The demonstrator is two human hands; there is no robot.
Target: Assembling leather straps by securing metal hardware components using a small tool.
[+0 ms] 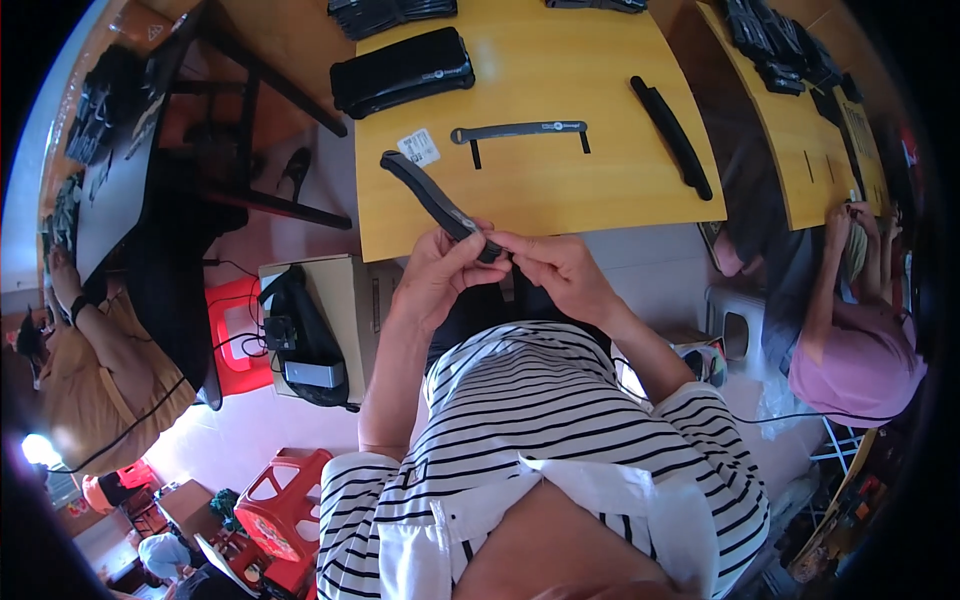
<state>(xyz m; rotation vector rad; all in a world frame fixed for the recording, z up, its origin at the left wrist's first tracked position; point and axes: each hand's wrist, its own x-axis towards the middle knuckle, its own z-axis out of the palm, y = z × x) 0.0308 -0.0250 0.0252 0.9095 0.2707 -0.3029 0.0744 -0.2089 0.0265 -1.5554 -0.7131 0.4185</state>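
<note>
My left hand (437, 272) grips a long dark strap (428, 195) at its lower end, just in front of the table's near edge. The strap's rounded free end points up and to the left over the yellow table (560, 195). At the gripped end, my right hand (562, 272) is pinched onto the same strap; the fingers hide the exact spot. A flat grey strap (525, 131) with a ring-like left end lies on the table, with two short black strips (476, 154) below it. A black folded strap (672, 140) rests at the right edge.
A black packed bundle (402, 75) and a white label (418, 147) are on the table's left. Co-workers sit at side tables left and right. A cardboard box (352, 300) with a black bag (308, 345) stands by my left arm, near a red stool (280, 510).
</note>
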